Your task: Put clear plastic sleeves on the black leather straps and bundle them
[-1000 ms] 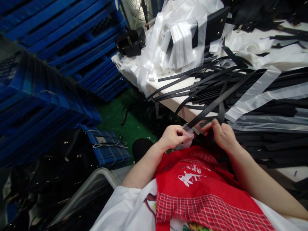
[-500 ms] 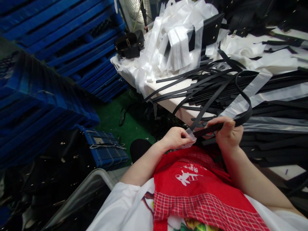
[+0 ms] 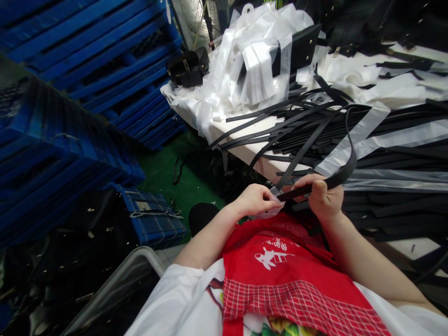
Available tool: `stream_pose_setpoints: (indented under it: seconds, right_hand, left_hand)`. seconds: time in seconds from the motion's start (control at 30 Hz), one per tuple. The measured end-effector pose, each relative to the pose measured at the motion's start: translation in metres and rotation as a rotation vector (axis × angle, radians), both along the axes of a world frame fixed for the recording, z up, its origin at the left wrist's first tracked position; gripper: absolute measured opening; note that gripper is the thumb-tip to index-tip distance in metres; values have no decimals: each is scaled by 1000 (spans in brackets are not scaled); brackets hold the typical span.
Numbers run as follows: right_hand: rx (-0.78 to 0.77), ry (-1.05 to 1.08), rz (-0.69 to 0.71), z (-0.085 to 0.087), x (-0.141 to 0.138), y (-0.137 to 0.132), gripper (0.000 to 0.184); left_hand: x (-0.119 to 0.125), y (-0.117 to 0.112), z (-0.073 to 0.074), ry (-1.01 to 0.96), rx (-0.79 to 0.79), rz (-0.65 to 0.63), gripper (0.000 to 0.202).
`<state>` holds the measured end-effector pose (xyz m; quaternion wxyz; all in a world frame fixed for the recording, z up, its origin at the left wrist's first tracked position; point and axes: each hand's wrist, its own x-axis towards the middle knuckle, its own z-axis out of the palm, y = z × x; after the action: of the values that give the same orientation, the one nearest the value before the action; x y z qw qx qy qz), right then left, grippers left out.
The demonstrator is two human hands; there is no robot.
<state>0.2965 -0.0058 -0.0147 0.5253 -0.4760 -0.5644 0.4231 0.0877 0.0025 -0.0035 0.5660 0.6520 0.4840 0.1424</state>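
Observation:
In front of my red apron, my left hand (image 3: 257,199) pinches a clear plastic sleeve (image 3: 268,214) at its mouth. My right hand (image 3: 325,195) is closed around a black strap (image 3: 345,171), thumb on top. The strap's end points left and meets the sleeve's opening; how far it is inside I cannot tell. From my right hand the strap curves up and loops back over the table. Another length of black strap runs down to my left fingers. Beyond my hands lies a heap of black straps (image 3: 402,161), some in clear sleeves.
A pile of clear plastic sleeves (image 3: 231,70) sits at the far end of the white table (image 3: 241,135), beside a black bag (image 3: 304,46). Blue pallets (image 3: 105,56) are stacked at the left. A blue crate (image 3: 157,214) and a chair's grey frame (image 3: 140,254) are near my left side.
My right hand has moved slightly left with the strap, toward the sleeve at my left hand. The strap's loop has shifted left and narrowed. My left hand has barely moved.

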Motion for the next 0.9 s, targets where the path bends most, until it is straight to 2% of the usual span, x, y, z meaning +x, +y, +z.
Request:
stream_pose_setpoints:
  seconds: [0.1, 0.2, 0.3, 0.4, 0.53, 0.6, 0.63, 0.7, 0.77, 0.83, 0.9]
  right_hand:
    - [-6, -93, 21, -7, 1, 1, 51]
    - [-38, -56, -36, -8, -1, 4, 56]
    - [-120, -3, -30, -5, -8, 5, 61]
    - [-155, -89, -22, -6, -18, 3, 64]
    - [-20, -437, -14, -19, -28, -3, 65]
    - [-75, -543, -16, -26, -30, -2, 64]
    - [-149, -522, -3, -28, -30, 0, 63]
    - [-349, -289, 76, -29, -28, 5, 58]
    - [-534, 121, 207, -27, -26, 12, 50]
    - [-627, 488, 265, -24, -25, 19, 45]
    - [-645, 662, 219, -21, -27, 23, 41]
  left_hand:
    - [-2, 0, -2, -56, 37, 3, 38]
    - [-3, 0, -5, -116, 85, 1, 35]
    - [-3, 0, -5, -182, 113, -13, 28]
    - [2, -1, -4, -235, 166, -26, 26]
    - [11, -6, -8, -110, 369, 97, 37]
    - [14, -9, -11, 8, 482, 188, 42]
    - [14, -11, -12, 52, 519, 220, 43]
    - [14, -14, -13, 69, 533, 246, 43]
    - [14, -17, -14, -2, 493, 235, 39]
    - [16, -19, -15, -106, 433, 242, 32]
    - [19, -19, -17, -168, 376, 316, 34]
